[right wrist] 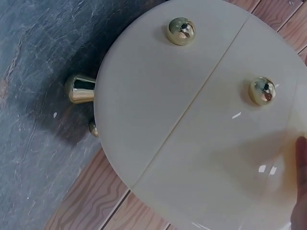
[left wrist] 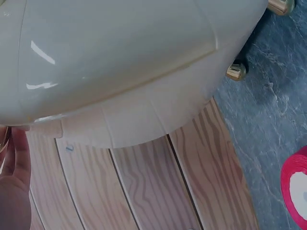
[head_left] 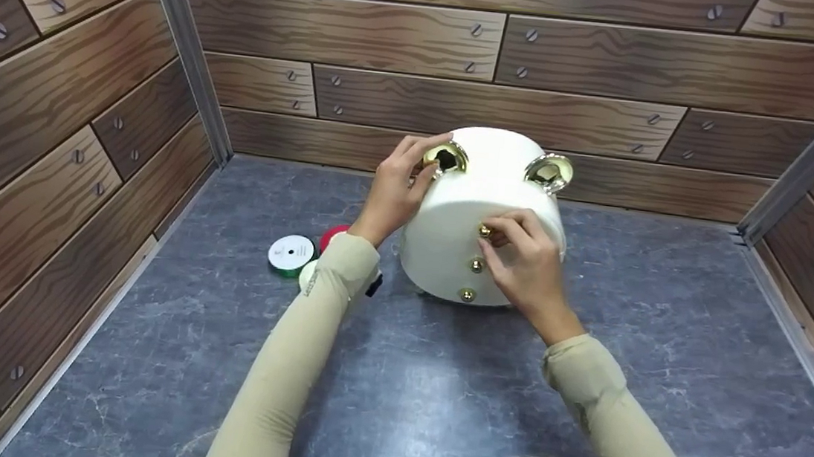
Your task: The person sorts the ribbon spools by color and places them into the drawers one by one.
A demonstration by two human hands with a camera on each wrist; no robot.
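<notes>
A glossy white, round-fronted drawer box stands on the floor, with gold ears on top and three gold knobs down its front. At the left ear, my left hand holds on with thumb and fingers; in the left wrist view only part of that hand shows. My right hand pinches the top knob between thumb and fingertips. Below it are the middle knob and the bottom knob. Straight seams cross the front, and the drawers look closed. The right ear is untouched.
Left of the box lie a white-and-green ribbon spool, a red spool and a pale round item, partly hidden by my left sleeve. A small black object sits beside them. Gold feet support the box. Wood-patterned walls surround the floor.
</notes>
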